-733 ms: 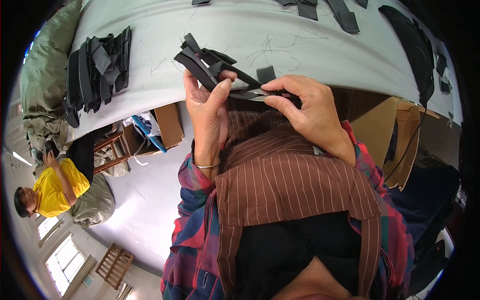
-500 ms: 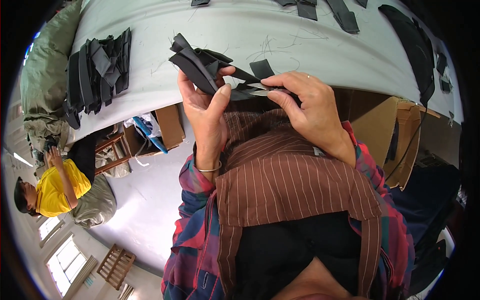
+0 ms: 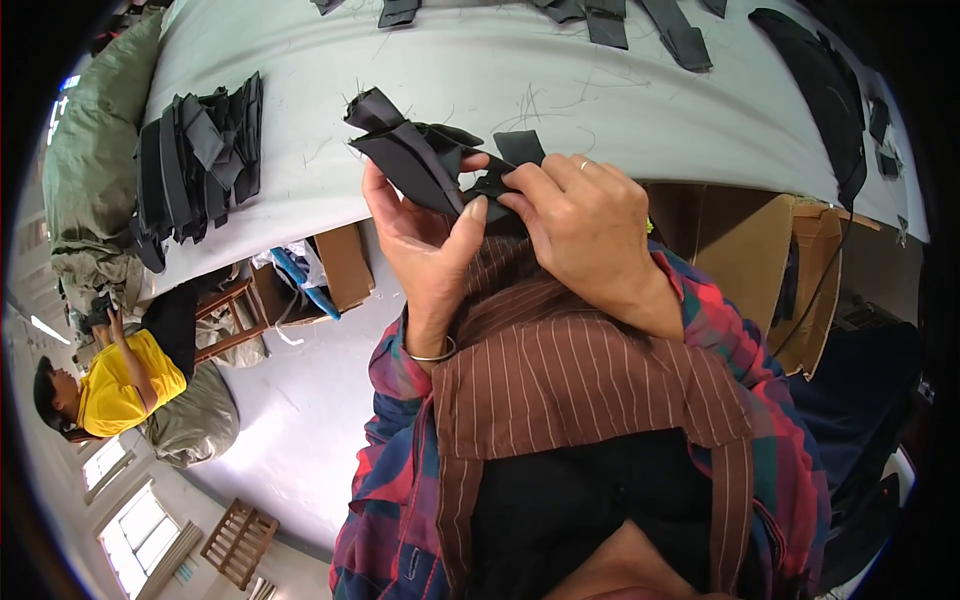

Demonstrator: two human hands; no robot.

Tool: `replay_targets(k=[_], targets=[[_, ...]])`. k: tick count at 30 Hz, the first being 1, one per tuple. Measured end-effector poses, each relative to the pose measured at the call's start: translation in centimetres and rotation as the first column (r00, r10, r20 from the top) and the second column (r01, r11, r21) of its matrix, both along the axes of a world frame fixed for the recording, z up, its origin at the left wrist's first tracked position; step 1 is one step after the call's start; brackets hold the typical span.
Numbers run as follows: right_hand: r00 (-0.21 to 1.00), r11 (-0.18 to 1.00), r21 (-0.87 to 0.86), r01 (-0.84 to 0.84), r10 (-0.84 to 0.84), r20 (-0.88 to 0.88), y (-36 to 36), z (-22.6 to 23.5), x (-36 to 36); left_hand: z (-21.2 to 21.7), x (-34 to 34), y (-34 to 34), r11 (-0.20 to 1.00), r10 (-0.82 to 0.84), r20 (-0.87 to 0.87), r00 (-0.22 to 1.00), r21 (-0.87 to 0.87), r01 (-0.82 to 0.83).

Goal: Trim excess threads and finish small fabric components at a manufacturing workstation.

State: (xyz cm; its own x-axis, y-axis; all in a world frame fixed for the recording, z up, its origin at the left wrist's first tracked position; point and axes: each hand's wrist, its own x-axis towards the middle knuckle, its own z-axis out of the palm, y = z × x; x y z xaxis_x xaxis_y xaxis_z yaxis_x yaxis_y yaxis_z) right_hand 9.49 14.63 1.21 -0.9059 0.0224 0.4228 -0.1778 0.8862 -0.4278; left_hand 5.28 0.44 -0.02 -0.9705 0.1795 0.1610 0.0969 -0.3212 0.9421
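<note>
A bundle of black fabric strips is gripped in my left hand, its thumb along the near side and the fingers behind. Its folded ends fan out up and to the left over the table's front edge. My right hand, wearing a ring, pinches the right-hand end of the strips between thumb and forefinger. Its other fingers curl under, and whether the snips are still inside the palm is hidden. One short black strip end shows just above my right knuckles.
On the white-covered table lie a pile of black strips at left, more strips at the far edge and loose threads. Cardboard boxes stand underneath at right. A person in yellow sits at the left.
The silver snips blades between my right fingers have gone out of sight. My right fingers now pinch the strips, and my left hand has shifted slightly right and nearer.
</note>
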Motion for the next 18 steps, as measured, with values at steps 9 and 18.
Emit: replay_targets(k=[9, 18], targets=[[0.999, 0.999, -0.034, -0.032, 0.032, 0.002, -0.15, -0.27, -0.22, -0.38, 0.25, 0.04, 1.0, -0.016, -0.034, 0.999, -0.015, 0.016], [0.999, 0.983, -0.174, -0.053, 0.054, 0.003, 0.31, -0.15, -0.15, 0.44, -0.28, -0.33, 0.996, -0.014, 0.124, 0.992, 0.094, 0.003]])
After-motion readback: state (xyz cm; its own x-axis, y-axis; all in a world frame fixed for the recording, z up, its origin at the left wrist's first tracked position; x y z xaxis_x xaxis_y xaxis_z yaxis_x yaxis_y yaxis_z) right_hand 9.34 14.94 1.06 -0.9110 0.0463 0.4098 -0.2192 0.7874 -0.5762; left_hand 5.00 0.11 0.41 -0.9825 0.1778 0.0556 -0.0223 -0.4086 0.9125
